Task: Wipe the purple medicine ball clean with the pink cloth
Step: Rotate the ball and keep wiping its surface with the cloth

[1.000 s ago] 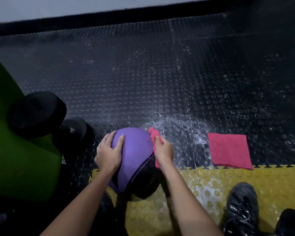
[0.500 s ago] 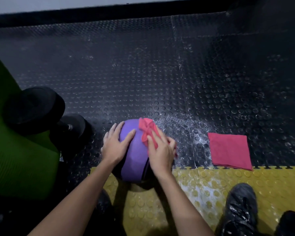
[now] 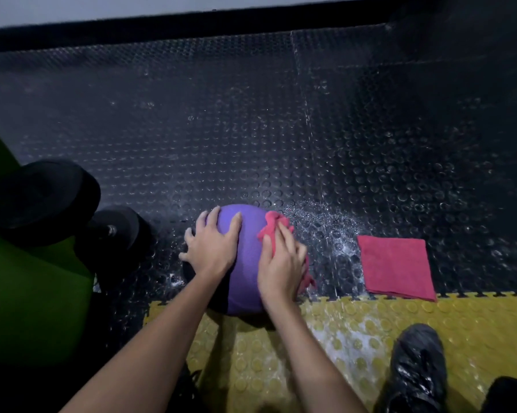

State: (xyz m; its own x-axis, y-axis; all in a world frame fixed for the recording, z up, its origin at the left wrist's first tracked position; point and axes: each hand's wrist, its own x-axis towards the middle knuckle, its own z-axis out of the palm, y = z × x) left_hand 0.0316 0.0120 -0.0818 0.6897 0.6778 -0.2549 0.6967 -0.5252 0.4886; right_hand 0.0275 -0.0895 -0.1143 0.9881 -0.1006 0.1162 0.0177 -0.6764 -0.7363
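The purple medicine ball (image 3: 246, 251) with a black panel rests on the floor at the seam between black studded mat and yellow mat. My left hand (image 3: 211, 247) lies flat on its upper left side, fingers spread, steadying it. My right hand (image 3: 281, 265) presses a crumpled pink cloth (image 3: 273, 226) against the ball's right side; most of the cloth is hidden under the palm, with a bit showing at the lower right.
A second pink cloth (image 3: 395, 268) lies folded flat to the right. Water droplets (image 3: 319, 222) speckle the mat between ball and cloth. A black dumbbell (image 3: 48, 204) sits left beside a green mat (image 3: 27, 293). A black shoe (image 3: 416, 368) stands on the yellow mat (image 3: 355, 329).
The ball has rolled so the black panel now sits low on the left. My right hand slid the cloth from the ball's top down its right side; my left hand shifted up.
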